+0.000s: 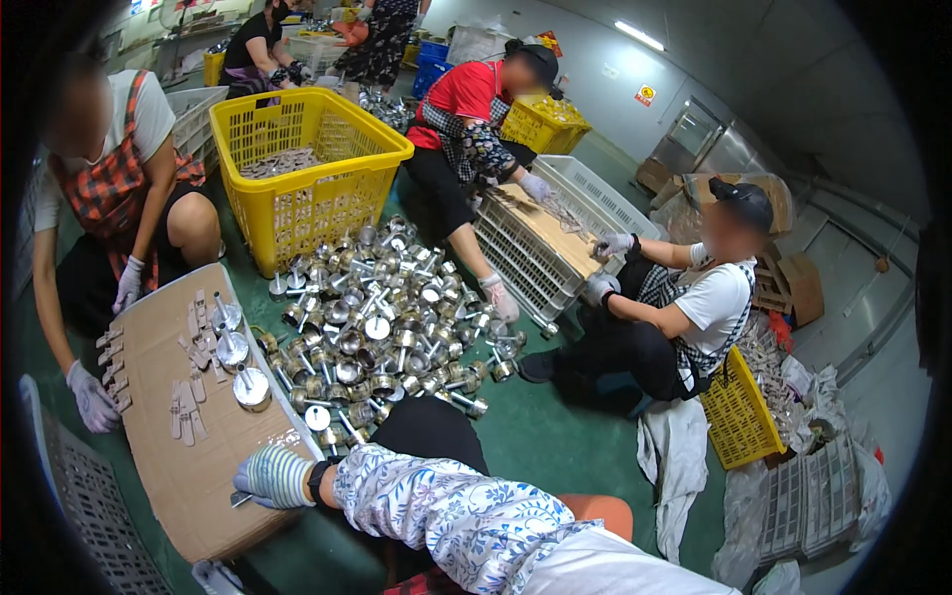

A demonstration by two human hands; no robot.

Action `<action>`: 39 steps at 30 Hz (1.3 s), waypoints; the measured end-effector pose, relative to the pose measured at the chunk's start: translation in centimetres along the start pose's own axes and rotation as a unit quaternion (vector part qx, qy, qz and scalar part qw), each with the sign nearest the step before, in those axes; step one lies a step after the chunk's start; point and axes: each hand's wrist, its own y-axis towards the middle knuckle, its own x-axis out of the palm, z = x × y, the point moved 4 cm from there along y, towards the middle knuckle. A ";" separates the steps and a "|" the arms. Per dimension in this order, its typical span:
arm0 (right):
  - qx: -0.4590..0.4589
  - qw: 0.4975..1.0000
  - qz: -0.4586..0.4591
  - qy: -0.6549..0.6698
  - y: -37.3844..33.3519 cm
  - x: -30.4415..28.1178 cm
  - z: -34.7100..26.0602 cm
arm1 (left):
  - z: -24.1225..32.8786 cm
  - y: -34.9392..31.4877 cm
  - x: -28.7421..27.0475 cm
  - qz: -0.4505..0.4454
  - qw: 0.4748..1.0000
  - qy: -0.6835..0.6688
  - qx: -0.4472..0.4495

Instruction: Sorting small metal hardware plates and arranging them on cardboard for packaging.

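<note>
My right hand (pixel 276 478), in a striped glove, reaches in from the lower right over the near part of a cardboard sheet (pixel 198 496). Its fingers close on a small flat metal piece (pixel 240 498). At the bottom edge a greyish glove, apparently my left hand (pixel 215 577), shows only in part; its fingers are too hidden to read. Several flat pale strips (pixel 188 409) lie on the cardboard. Beside them stand round metal cups with stems, one of them a cup (pixel 252 389) nearest my right hand.
A big heap of metal cups with stems (pixel 377 327) covers the green floor beyond my arm. Behind it stands a yellow basket (pixel 317 188). One person's gloved hand (pixel 94 399) is at the cardboard's left edge. Two people work at a crate (pixel 526 248) on the right.
</note>
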 end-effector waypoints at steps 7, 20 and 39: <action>0.012 1.000 -0.007 0.000 0.0 0.0 0.2 | 0.3 0.3 -0.1 0.011 0.998 -0.052 -0.041; 0.005 1.000 -0.012 0.000 0.0 0.3 0.2 | 0.2 0.3 0.0 0.018 0.992 -0.100 -0.080; 0.000 1.000 0.008 -0.001 -0.1 0.4 0.1 | 0.1 0.1 0.2 0.022 0.986 -0.131 -0.102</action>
